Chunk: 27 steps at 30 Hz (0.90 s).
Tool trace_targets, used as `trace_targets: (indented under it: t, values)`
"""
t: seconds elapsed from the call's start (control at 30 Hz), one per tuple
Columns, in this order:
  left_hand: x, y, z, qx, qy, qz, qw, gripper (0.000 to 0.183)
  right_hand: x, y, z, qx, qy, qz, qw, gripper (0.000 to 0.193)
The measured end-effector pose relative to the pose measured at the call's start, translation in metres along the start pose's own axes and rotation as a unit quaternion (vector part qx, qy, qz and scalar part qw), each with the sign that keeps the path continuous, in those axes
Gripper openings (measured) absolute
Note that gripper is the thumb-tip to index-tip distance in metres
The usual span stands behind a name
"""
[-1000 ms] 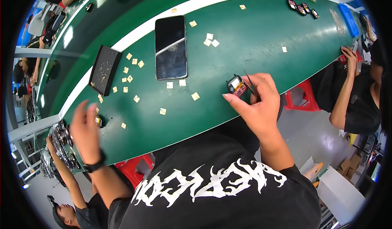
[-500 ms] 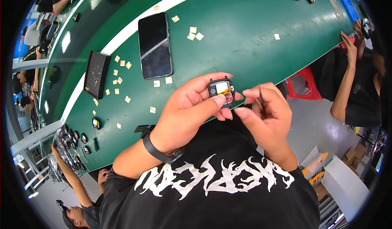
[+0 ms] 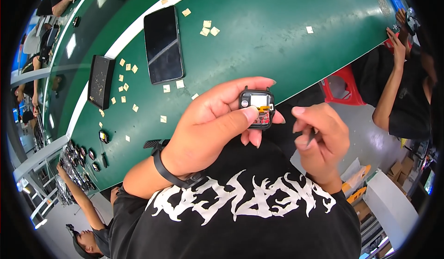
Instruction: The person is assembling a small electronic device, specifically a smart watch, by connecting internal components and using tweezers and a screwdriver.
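Note:
My left hand (image 3: pixel 210 122) grips an opened smartwatch case (image 3: pixel 259 100) by its sides, with the thumb lying on its lower left part. Inside the case show a white block, a yellow-orange flex strip and a red circuit area. My right hand (image 3: pixel 326 139), to the right of the watch and apart from it, is curled around a slim dark tool (image 3: pixel 311 134). Most of that tool is hidden by the fingers, so its exact kind cannot be made out. A black band circles my left wrist.
On the green table lie a large black phone (image 3: pixel 163 46), a black tray (image 3: pixel 101 82) with small bits, and scattered cream squares (image 3: pixel 207 24). More watch parts (image 3: pixel 78 159) cluster at the left. A red stool (image 3: pixel 343 87) and co-workers flank the table.
My right hand has drawn away from the watch, rightward and slightly down, with the slim tool still in it. The watch has shifted slightly right in the picture. The table view has shifted left and up.

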<state>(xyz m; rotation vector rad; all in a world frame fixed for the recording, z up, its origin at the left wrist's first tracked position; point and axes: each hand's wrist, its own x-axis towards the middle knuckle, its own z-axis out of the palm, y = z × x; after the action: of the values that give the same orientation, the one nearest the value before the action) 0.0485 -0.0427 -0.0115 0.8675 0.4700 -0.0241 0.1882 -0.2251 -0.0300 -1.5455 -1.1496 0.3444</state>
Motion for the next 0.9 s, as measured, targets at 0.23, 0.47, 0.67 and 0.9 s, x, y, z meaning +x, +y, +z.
trace_targets:
  t: [0.23, 0.47, 0.67, 0.9]
  values:
    - [0.002, 0.002, 0.000, -0.063, -0.037, -0.036, 0.997, 0.054, 0.010, -0.003, -0.030, -0.179, -0.053, -0.085, 0.979, 0.041]
    - [-0.002, 0.008, 0.007, -0.006, -0.031, -0.050, 0.998, 0.055, 0.029, -0.053, -0.049, -0.329, -0.166, -0.081, 0.926, 0.042]
    - [-0.006, 0.008, 0.004, -0.042, -0.048, -0.061, 0.996, 0.059, 0.042, -0.055, -0.053, -0.268, -0.198, -0.164, 0.928, 0.045]
    - [-0.009, 0.009, 0.005, -0.106, -0.072, -0.091, 0.988, 0.062, 0.063, -0.076, -0.054, -0.325, -0.252, -0.235, 0.881, 0.043]
